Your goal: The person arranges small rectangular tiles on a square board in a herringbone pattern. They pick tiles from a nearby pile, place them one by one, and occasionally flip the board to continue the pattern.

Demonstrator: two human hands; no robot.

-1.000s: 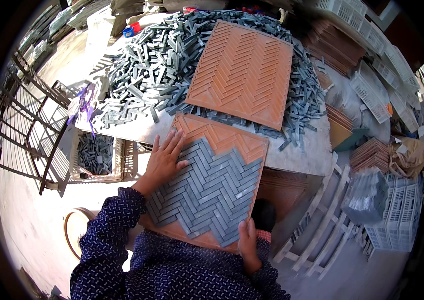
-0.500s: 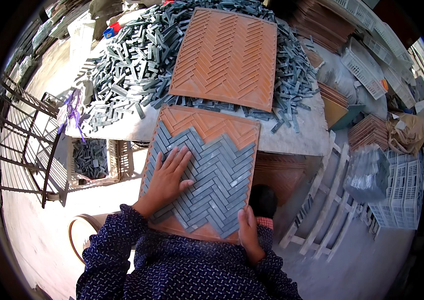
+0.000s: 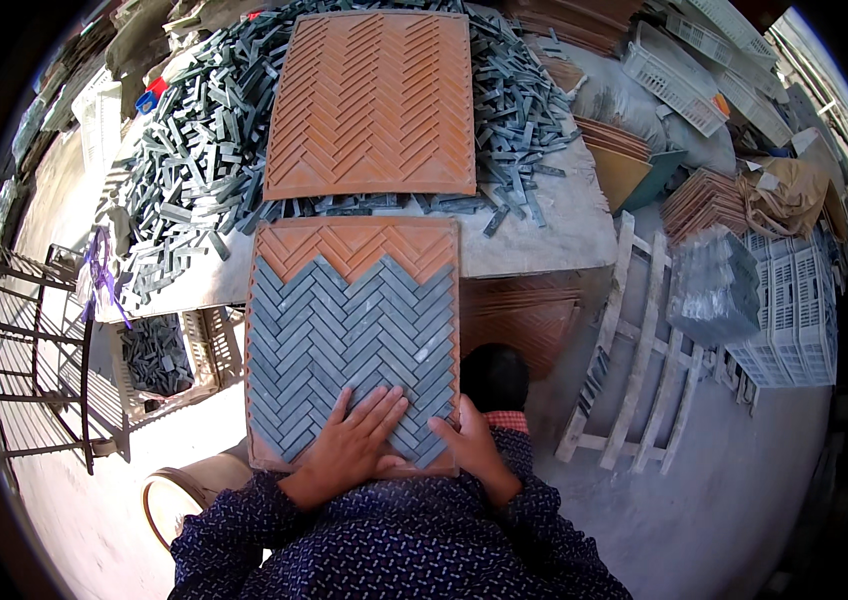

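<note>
In front of me an orange herringbone-patterned mould tray lies against my body at its near edge. Slim grey-green strip tiles fill most of it in a zigzag, while its far end shows bare grooves. Flat on the tiles near the close edge rests my left hand, fingers stretched out. My right hand holds the tray's near right edge, thumb over the top; its other fingers are partly hidden. Beyond, a second orange mould tray, with no tiles in its grooves, lies on a heap of loose strip tiles.
The heap covers a pale table. Below left stands a crate of tile pieces beside a metal rack. A round bucket is near my left arm. To the right are a wooden pallet and stacked white crates.
My left hand has slid nearer across the tiles, to the tray's close end. My right thumb now reaches further over the edge. The whole view has shifted and the tray appears straighter.
</note>
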